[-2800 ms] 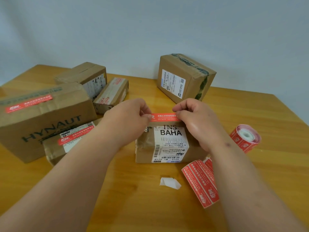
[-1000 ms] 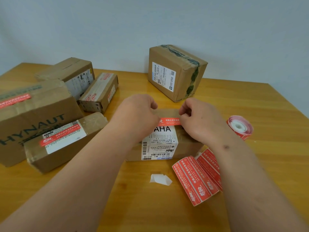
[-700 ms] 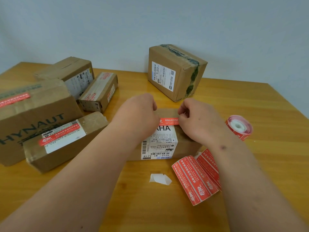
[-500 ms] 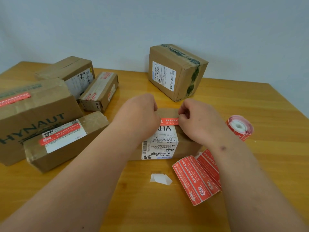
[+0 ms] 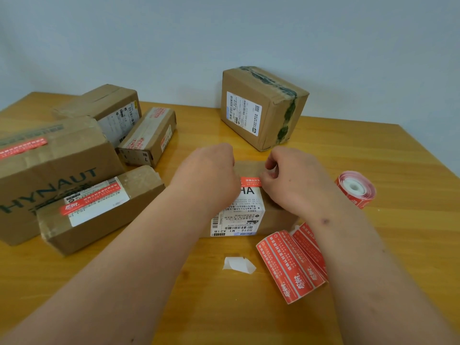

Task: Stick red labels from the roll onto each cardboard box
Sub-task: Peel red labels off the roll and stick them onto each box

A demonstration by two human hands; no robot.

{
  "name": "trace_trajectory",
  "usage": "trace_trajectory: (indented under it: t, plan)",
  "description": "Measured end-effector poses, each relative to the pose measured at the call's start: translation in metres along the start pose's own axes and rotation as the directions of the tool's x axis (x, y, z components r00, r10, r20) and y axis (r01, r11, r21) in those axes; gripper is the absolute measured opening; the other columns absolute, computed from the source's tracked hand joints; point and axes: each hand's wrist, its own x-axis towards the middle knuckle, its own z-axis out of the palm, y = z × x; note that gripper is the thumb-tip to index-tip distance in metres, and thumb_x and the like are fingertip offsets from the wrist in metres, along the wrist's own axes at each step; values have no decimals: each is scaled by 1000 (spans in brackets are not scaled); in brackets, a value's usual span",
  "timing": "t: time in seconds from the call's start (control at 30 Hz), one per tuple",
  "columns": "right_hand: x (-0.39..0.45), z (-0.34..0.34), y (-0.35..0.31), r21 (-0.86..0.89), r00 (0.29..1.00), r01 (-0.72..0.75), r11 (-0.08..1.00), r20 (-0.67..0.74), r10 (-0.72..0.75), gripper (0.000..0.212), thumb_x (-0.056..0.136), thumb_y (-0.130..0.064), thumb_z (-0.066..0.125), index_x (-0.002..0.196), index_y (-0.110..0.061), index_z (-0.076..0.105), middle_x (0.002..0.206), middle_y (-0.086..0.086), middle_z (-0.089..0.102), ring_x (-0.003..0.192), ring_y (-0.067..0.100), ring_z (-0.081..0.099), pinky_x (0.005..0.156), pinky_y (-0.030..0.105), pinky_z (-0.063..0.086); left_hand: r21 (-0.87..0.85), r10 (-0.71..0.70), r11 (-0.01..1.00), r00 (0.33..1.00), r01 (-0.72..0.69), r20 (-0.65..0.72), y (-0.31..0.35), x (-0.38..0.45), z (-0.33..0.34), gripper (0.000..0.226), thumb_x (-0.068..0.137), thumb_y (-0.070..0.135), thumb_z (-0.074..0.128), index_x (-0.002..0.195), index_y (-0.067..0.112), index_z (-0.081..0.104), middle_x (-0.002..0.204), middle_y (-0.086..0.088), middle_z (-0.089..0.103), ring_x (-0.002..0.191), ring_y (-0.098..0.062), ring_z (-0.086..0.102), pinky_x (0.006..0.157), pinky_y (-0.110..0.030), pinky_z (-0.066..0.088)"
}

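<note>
1. At the left of the frame, two boxes already carry a red strip: the big HYNAUT box (image 5: pixel 49 175) and the flat box (image 5: pixel 99 207) in front of it.
2. At centre, your left hand (image 5: pixel 209 175) and right hand (image 5: pixel 293 180) pinch the ends of a red label (image 5: pixel 250 181), holding it flat on the small box (image 5: pixel 249 215) above its white shipping sticker.
3. At right, the label roll (image 5: pixel 356 190) lies on the tabletop (image 5: pixel 373 155), its loose strip (image 5: pixel 291 265) curling toward the lower right.

1. Lighting's pretty bright and even, soft, no harsh hotspots.
2. Slight sheen on the wooden table (image 5: pixel 373 155) towards the far side.
3. Shadows are faint, just soft ones under the forearms and boxes.
4. Wide-angle warp bends the edges; forearms look stretched.
5. Overall a bit soft, small print unreadable.
</note>
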Motion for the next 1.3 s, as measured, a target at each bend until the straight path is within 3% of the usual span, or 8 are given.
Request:
trace_trajectory:
  t: [0.13, 0.33, 0.53, 0.7, 0.87, 0.97, 1.13, 1.3]
  plan:
    - [-1, -9, 6, -91, 996, -93, 991, -14, 92, 30, 84, -50, 61, 99, -26, 52, 97, -4, 48, 86, 17, 47, 68, 31, 39, 11, 10, 1000, 1000, -10, -2, -2, -1, -1, 13, 92, 31, 58, 103, 25, 55, 80, 10, 51, 68, -6, 46, 50, -20, 35]
    - [-2, -2, 12, 23, 988, -153, 988, -21, 153, 19, 91, -25, 49, 109, -22, 56, 104, -1, 40, 108, 25, 44, 85, 36, 43, -91, 8, 996, 999, -13, -51, -2, -5, -5, 26, 89, 14, 58, 113, 24, 53, 100, 6, 48, 84, -13, 51, 61, -25, 44]
    - [-2, 7, 8, 126, 987, -161, 979, 36, 157, 46, 81, -59, 61, 111, -25, 54, 112, -2, 40, 104, 17, 46, 84, 33, 45, -37, 16, 999, 999, -18, -46, 2, -8, 5, 38, 86, 51, 63, 112, 27, 51, 105, 7, 44, 85, -13, 50, 65, -27, 42]
    - [-2, -3, 16, 190, 983, -178, 966, 73, 167, 34, 88, -33, 60, 120, -25, 53, 122, -1, 43, 91, 12, 45, 75, 26, 35, -151, 11, 988, 999, -16, -33, -6, -5, 2, 26, 89, 21, 62, 113, 28, 52, 108, 4, 50, 88, -15, 53, 71, -27, 45]
    - [-3, 3, 11, 216, 976, -212, 953, 92, 196, 40, 81, -49, 66, 112, -28, 52, 113, -5, 38, 91, 12, 47, 66, 25, 38, -122, 38, 992, 998, -43, -48, -2, -9, 5, 30, 86, 39, 66, 109, 28, 49, 103, 6, 48, 86, -14, 53, 72, -30, 49]
    - [-1, -1, 17, 223, 975, -222, 949, 70, 212, 27, 89, -31, 58, 116, -26, 54, 119, -2, 43, 91, 12, 45, 71, 26, 36, -165, 19, 986, 998, -28, -55, -5, -9, 3, 26, 90, 21, 62, 112, 28, 51, 107, 4, 50, 88, -15, 54, 73, -32, 53]
    - [4, 3, 11, 182, 972, -233, 955, 53, 227, 30, 89, -49, 56, 108, -26, 53, 109, -3, 41, 89, 15, 50, 72, 30, 40, -175, -30, 984, 997, 17, -74, -3, -4, 1, 33, 90, 13, 62, 117, 28, 51, 110, 5, 49, 90, -15, 54, 68, -28, 49]
    - [3, 0, 19, 209, 976, -220, 953, 44, 215, 23, 97, -22, 45, 116, -22, 57, 123, 3, 46, 91, 14, 45, 77, 27, 36, -231, -16, 973, 993, -12, -118, -13, -4, -4, 39, 86, -1, 53, 113, 27, 58, 111, 6, 50, 91, -11, 49, 59, -14, 35]
